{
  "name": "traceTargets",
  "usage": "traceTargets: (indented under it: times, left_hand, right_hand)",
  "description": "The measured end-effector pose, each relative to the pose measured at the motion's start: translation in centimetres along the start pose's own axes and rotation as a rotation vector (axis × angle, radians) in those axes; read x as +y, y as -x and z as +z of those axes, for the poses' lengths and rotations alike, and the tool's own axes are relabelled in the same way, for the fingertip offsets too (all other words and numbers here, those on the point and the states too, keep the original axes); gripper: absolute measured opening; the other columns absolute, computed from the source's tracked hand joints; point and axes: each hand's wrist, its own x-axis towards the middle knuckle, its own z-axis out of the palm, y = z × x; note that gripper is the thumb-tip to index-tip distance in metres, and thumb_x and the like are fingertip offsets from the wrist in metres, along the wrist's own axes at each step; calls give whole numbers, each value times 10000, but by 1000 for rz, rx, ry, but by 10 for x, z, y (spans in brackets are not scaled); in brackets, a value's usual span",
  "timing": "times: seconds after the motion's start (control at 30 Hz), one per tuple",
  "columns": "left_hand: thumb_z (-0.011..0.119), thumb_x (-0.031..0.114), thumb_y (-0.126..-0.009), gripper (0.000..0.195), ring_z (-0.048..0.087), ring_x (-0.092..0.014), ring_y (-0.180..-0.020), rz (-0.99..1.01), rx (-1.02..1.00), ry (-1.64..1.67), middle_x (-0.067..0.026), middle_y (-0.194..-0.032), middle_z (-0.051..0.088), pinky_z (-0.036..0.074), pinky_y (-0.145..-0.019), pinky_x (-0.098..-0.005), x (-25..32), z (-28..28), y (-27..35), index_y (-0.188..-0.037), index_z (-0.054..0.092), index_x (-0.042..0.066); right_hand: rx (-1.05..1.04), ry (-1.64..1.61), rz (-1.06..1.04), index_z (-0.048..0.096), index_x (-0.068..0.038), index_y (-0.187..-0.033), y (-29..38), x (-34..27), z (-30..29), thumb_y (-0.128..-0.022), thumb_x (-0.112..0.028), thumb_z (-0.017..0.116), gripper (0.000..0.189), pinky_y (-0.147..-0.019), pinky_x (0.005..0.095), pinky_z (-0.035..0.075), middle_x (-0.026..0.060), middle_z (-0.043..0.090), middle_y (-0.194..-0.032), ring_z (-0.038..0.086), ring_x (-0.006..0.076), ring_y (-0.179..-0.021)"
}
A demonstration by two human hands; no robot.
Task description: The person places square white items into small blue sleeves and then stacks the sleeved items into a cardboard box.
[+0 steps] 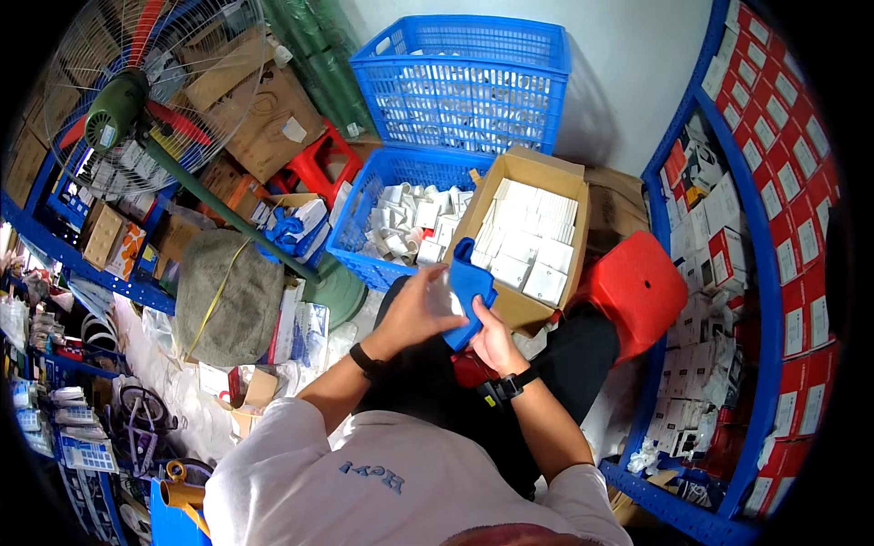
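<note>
My left hand (412, 310) grips a white plastic piece (442, 295), its thumb and fingers spread around the edges. A folded blue cloth (472, 283) is held in my right hand (495, 339), right against the white piece. Just beyond my hands stands an open cardboard box (509, 307), with white square plates (526, 249) laid in rows inside. To its left, a blue plastic crate (362, 263) contains loose white plastic parts (427, 215) in a jumble. The far side of the white piece is hidden by the cloth.
Another blue crate (464, 102) of white parts stands behind. A red plastic stool (638, 293) is by my right knee. On the left are a standing fan (119, 109) and a grey cushioned seat (229, 300). Blue shelving (741, 205) with boxes borders the right.
</note>
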Motion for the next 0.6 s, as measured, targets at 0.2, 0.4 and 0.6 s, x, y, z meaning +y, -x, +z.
traceTargets:
  times: [0.2, 0.4, 0.6]
  left_hand:
    - [830, 253, -535, 817, 480, -248, -1067, 22, -21, -49, -158, -1135, 498, 379, -897, -342, 2, -7, -9, -1184, 398, 7]
    - [839, 262, -522, 866, 479, -267, -1072, 17, 50, 68, -182, -1141, 495, 378, -897, -362, -12, 4, -4, -1208, 372, 16]
    - [838, 235, -531, 887, 464, -278, -1102, 0, -7, 107, -197, -1177, 469, 355, -937, -364, -15, -2, 3, -1217, 334, -14]
  right_hand:
    - [-3, 36, -20, 404, -21, -1221, 1, 2, -5, -920, -281, 424, 398, -900, 272, 381, 38, 488, -1161, 475, 124, -1044]
    - [-1, 28, -11, 444, -40, -1181, -3, 8, -10, -914, -302, 438, 375, -813, 244, 415, 13, 522, -1082, 510, 99, -963]
    - [-8, 30, 53, 417, -47, -1215, 1, 4, -5, -912, -306, 439, 399, -865, 283, 405, 26, 501, -1131, 492, 119, -1019]
